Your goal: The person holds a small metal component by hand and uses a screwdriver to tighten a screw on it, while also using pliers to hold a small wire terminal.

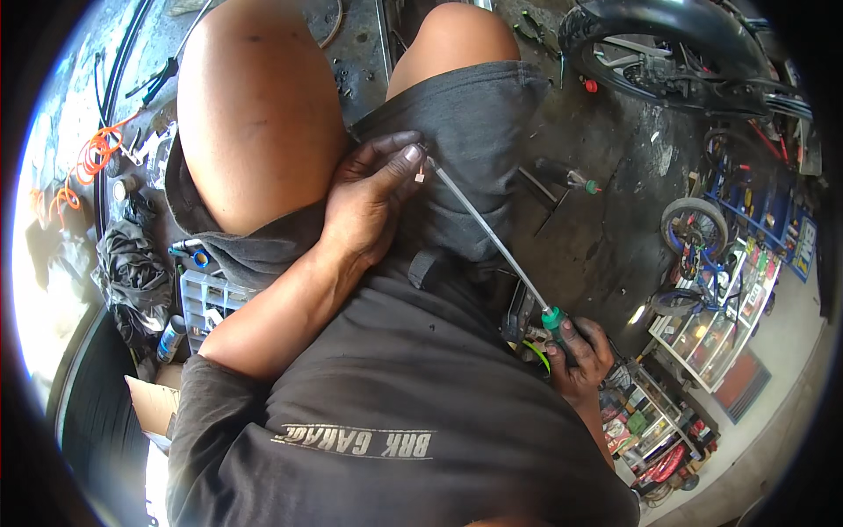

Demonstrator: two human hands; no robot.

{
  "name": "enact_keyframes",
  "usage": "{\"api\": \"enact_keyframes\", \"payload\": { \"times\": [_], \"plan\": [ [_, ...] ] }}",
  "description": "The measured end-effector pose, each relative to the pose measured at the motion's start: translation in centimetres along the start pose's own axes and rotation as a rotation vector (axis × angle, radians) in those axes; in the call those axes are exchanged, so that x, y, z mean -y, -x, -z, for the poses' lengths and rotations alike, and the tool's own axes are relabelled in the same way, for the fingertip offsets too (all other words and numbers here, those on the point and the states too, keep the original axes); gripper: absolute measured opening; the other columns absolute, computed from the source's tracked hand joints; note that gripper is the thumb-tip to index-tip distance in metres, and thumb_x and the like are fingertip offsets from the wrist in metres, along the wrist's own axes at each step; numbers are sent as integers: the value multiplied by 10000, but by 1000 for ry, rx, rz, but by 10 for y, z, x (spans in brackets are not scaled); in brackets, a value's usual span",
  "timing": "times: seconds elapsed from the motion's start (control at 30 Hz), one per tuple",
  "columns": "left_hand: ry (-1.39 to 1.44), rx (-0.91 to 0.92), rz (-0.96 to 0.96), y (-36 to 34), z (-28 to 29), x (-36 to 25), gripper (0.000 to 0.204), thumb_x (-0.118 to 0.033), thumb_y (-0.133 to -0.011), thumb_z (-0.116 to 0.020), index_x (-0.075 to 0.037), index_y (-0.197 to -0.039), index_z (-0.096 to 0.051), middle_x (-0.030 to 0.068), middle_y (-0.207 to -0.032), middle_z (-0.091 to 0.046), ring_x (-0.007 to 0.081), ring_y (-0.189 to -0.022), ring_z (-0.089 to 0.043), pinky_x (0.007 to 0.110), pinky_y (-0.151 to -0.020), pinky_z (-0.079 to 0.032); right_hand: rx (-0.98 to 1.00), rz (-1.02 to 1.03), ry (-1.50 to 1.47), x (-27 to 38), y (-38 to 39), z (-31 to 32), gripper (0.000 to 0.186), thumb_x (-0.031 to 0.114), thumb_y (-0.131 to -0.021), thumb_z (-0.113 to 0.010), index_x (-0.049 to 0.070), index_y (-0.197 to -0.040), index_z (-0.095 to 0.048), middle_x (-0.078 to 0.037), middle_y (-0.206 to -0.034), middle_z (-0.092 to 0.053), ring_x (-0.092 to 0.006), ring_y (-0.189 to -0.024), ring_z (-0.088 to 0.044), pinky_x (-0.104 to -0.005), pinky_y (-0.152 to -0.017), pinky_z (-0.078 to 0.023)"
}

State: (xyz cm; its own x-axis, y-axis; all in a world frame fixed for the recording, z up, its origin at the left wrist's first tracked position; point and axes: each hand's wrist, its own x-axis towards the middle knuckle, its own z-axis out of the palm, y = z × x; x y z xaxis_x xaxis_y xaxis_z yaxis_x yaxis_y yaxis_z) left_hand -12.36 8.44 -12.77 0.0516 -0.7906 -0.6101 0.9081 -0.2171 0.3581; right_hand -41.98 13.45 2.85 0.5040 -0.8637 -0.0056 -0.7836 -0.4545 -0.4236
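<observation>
The left hand (364, 206) seemed to pinch a small pale piece (421, 176); the right hand (587, 356), at 4 o'clock, grasped a green-handled screwdriver (502, 250). Apparently positioning its tip; next called for steady aim.

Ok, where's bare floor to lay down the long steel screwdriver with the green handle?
Right of the screwdriver: the dark, stained floor looks barest, bordered by the dark tool with a red end, the black rubber tyre and the small blue bicycle. The person's left is crowded: orange coiled hose, crumpled black cloth, bluish plastic compartment tray.
</observation>
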Motion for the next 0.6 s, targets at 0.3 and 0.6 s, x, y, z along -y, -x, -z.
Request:
{"api": "enact_keyframes", "payload": {
  "times": [0.3,0.6],
  "plan": [
    [-4,18,-19,-3,5,2,188,-40,-925,-630,-4,-1109,-613,96,-1030,-646,196,-955,-614,365,-919,-488,6,21,45,3,-6,3,340,82,-735,-772,36,-1067,-717,-182,-935,-640,-293,-742,-647,-371,-684,-541],
    [-20,-25,-30,-1,1,1,244,-66,-915,-663,29,-1132,-604,85,-986,-666,147,-875,-628,274,-827,-507,16,13,28,0,-8,1,335,53,-736,-755,39,-1067,-711,-178,-938,-635,-303,-739,-648,-370,-674,-542]
  ]
}}
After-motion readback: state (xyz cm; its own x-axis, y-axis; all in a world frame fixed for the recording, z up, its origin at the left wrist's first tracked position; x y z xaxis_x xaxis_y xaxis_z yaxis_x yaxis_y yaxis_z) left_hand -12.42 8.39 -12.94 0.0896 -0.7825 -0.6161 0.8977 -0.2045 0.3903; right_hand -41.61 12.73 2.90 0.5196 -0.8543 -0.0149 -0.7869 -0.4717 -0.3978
